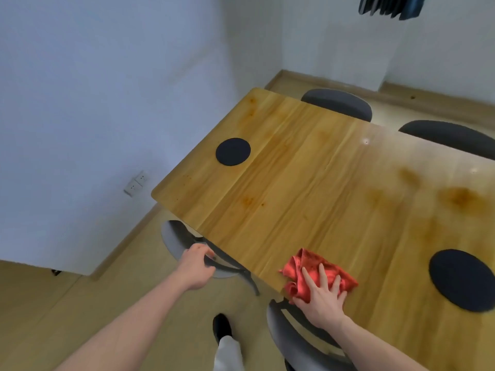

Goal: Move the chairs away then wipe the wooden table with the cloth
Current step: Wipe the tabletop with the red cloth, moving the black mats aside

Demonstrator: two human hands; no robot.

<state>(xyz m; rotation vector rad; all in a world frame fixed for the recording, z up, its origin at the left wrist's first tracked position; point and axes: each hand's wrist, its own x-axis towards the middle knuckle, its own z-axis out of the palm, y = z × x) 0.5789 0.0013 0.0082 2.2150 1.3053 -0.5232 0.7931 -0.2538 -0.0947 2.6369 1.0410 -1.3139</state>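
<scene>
Right hand (320,295) fingers lie straight, pressing the red cloth (316,274) onto the table (308,183) edge at lower centre, while the left hand (197,269) grips the grey chair (176,242) back at the table's left.

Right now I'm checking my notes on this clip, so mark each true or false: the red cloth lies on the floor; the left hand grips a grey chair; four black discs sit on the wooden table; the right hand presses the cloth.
1. Red cloth on the floor: false, it lies on the wooden table near its edge.
2. Left hand grips the grey chair: true.
3. Four black discs: false, two, one black round disc far, another near.
4. Right hand presses the cloth: true.
</scene>
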